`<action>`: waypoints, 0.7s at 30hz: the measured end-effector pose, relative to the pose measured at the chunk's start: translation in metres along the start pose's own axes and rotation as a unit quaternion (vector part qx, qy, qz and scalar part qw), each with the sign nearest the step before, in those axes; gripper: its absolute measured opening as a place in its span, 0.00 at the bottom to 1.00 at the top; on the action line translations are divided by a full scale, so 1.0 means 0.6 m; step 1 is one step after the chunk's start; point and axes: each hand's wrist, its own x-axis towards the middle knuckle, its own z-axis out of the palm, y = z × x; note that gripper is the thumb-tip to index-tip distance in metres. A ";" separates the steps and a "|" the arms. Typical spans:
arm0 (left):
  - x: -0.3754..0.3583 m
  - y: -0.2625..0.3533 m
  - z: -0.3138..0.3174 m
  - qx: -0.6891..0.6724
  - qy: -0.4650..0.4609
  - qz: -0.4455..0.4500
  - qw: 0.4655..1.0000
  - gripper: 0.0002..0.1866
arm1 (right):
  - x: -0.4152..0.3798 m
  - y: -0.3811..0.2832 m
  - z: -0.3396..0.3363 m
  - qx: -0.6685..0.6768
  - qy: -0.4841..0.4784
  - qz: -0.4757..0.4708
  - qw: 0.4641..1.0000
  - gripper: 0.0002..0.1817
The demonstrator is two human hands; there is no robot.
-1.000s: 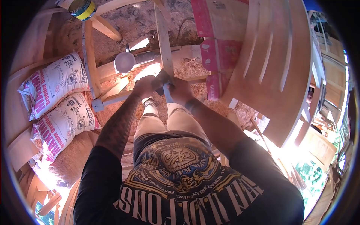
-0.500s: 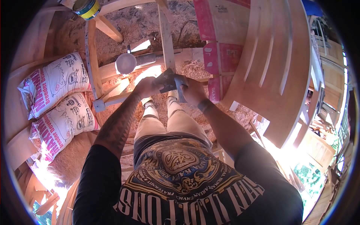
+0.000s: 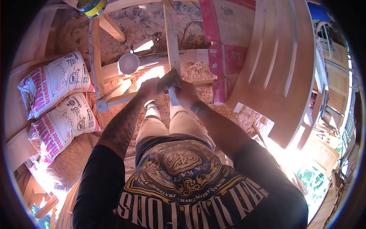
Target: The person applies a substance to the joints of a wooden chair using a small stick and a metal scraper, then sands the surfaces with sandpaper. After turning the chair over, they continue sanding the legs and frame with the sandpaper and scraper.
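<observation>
A dark, boxy block [image 3: 170, 78] is held out in front of me at the height of my shins in this view. My left hand [image 3: 149, 87] is closed on its left side. From the other side, my right hand [image 3: 187, 94] is closed around a flat grey strip [image 3: 174, 97] that hangs below the block and meets it. The fingers partly hide both things, and I cannot tell what kind of tool the block is. Just beyond my hands rises a wooden post [image 3: 172, 42].
Two printed sacks [image 3: 61, 82] lie stacked on the left. A round pale container [image 3: 128, 63] rests on a board ahead, and a can [image 3: 91, 7] stands upper left. Large curved wooden panels [image 3: 267, 99] lean at right, beside pink-and-tan boards [image 3: 223, 65]. Shavings [image 3: 122, 103] cover the ground.
Both hands have shifted slightly left with the block and strip. The right hand and the grey strip have moved in closer to the left hand.
</observation>
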 end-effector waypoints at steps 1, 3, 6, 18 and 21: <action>0.001 0.001 -0.005 -0.006 0.000 -0.001 1.000 0.23 | 0.007 -0.019 0.000 -0.021 -0.006 0.024 0.999 0.17; -0.003 0.018 -0.021 -0.005 -0.024 -0.027 0.999 0.22 | -0.005 0.010 -0.020 -0.005 -0.001 -0.013 1.000 0.18; 0.000 0.006 -0.012 -0.027 -0.016 -0.014 0.999 0.21 | -0.015 0.042 -0.005 0.020 0.018 -0.045 0.999 0.19; 0.004 0.033 -0.026 0.028 -0.101 -0.010 0.994 0.25 | -0.054 0.060 -0.039 0.042 0.050 0.049 0.997 0.17; 0.008 0.030 -0.025 0.029 -0.123 -0.029 0.992 0.26 | -0.030 0.062 -0.027 0.054 0.079 0.070 0.993 0.17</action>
